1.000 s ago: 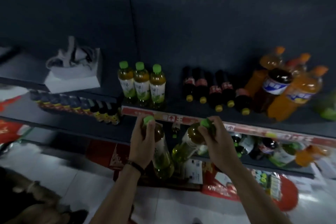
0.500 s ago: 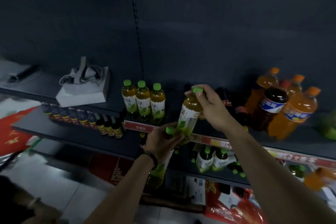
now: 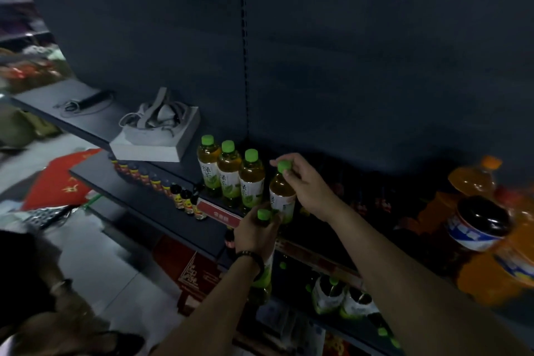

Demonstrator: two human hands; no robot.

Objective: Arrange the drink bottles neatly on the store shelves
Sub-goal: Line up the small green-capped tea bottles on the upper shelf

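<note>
Three green-capped tea bottles [image 3: 229, 173] stand in a row on the dark shelf [image 3: 161, 205]. My right hand [image 3: 303, 182] grips the cap and neck of a fourth green tea bottle [image 3: 281, 199], upright just right of that row at the shelf's front. My left hand [image 3: 255, 233] holds another green tea bottle [image 3: 263, 272] by its neck, lower, in front of the shelf edge. Its body hangs down behind my wrist.
A white box with a grey headset [image 3: 157, 133] sits left of the row. Small dark bottles [image 3: 185, 199] line the shelf below. Large orange soda bottles [image 3: 497, 251] lean at right. More green bottles [image 3: 344, 298] stand on the lowest shelf. Dark cola bottles behind my right arm are dim.
My right hand has brought its bottle down and left, next to the three-bottle row. My left hand has risen slightly with its bottle. The view has shifted closer.
</note>
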